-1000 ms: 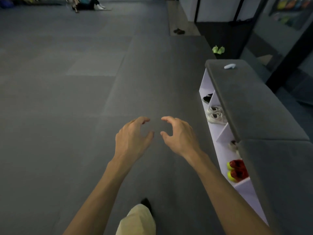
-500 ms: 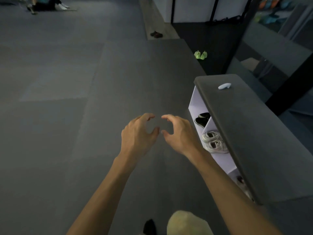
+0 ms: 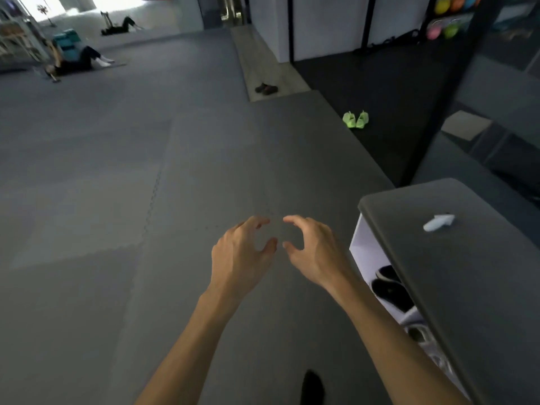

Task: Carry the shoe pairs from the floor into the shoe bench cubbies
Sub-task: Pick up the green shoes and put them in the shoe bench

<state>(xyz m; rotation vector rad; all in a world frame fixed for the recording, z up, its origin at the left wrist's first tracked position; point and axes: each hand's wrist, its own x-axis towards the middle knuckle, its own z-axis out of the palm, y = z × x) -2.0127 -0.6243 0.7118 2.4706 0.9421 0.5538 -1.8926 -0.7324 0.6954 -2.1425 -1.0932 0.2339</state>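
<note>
- Both hands are up in the centre of the frame, out over the grey floor mats (image 3: 117,200), with bare forearms running in from the bottom edge.
- The left hand (image 3: 242,255) has its fingers loosely curled and its thumb tip turned toward the other hand. It holds nothing.
- The right hand (image 3: 317,252) mirrors it just beside, fingers bent in a loose claw, and it's empty as well. The two thumbs are close but apart.
- On the right side of the frame stands the shoe bench (image 3: 455,287), with a grey padded top and white compartments opening to the left beneath it.
- In the end cubby (image 3: 363,252) sit a pair of black shoes (image 3: 390,290), half hidden under the edge of the top.
- Lower down, in the next compartment, there are pale shoes (image 3: 423,337), blurred and partly hidden by the right forearm and the bench top.
- On the bench top lies a small white object (image 3: 438,223), too blurred to name.
- Up and right of centre, on the darker floor, a pair of bright green shoes (image 3: 355,119) sit side by side, well apart from the bench.
- Further up, on a pale wooden strip (image 3: 263,54), is a pair of dark shoes (image 3: 266,89).
- In the upper left, a person (image 3: 79,61) lies on the mats.
- At the bottom edge, a dark foot (image 3: 312,387) shows between the forearms.
</note>
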